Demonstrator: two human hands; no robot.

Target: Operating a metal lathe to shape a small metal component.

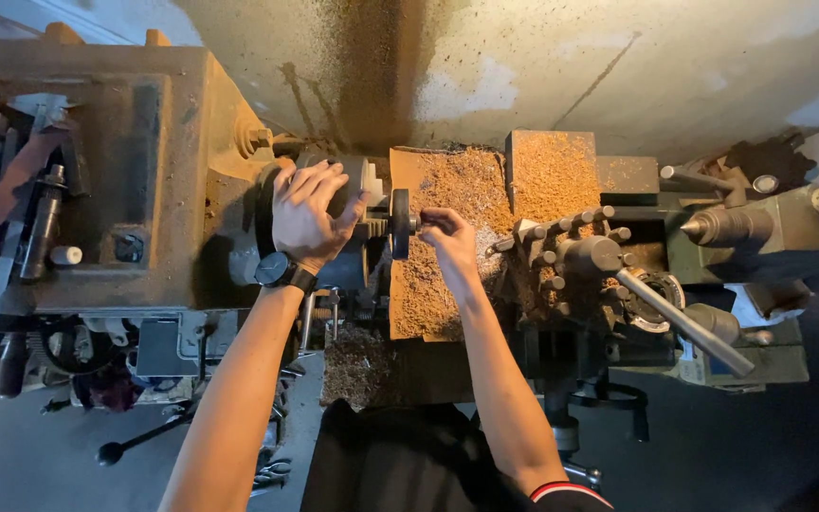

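Note:
I look down on a metal lathe. My left hand [305, 210], with a black watch on the wrist, lies flat over the round chuck [357, 180], fingers spread across its top. A dark disc-shaped workpiece [399, 223] sits in the chuck jaws. My right hand [449, 237] pinches something small at the disc's right face; the held part is hidden by my fingers. Brown chips cover the carriage tray [447, 190] under both hands.
The headstock [125, 161] with tools on top stands at the left. The tool post [585, 251] with a long lever [684, 322] is at the right, the tailstock [760, 223] beyond it. A concrete wall rises behind the machine.

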